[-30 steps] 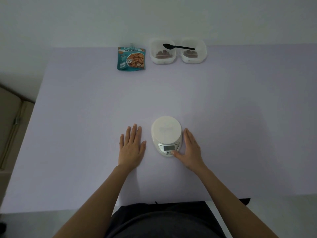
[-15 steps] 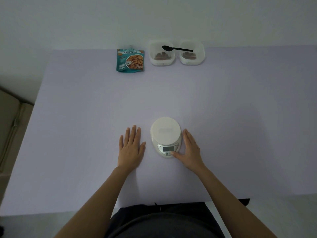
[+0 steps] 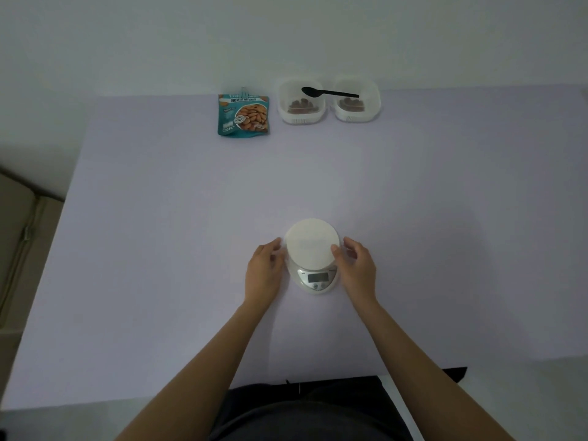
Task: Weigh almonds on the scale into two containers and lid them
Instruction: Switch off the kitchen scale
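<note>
A white kitchen scale with a round platform and a grey display stands on the lilac table close in front of me. My left hand cups its left side, and my right hand cups its right side with the thumb on the platform edge. At the far edge stand two translucent white containers, the left container and the right container, each with some almonds inside. A black spoon lies across their tops. A teal bag of roasted almonds lies left of them.
A white wall runs behind the table's far edge. A beige seat sits beyond the table's left edge. A wide stretch of bare table separates the scale from the containers.
Both hands lifted off the tabletop and closed in on the sides of the scale. The right thumb left the buttons near the display and now rests at the platform rim.
</note>
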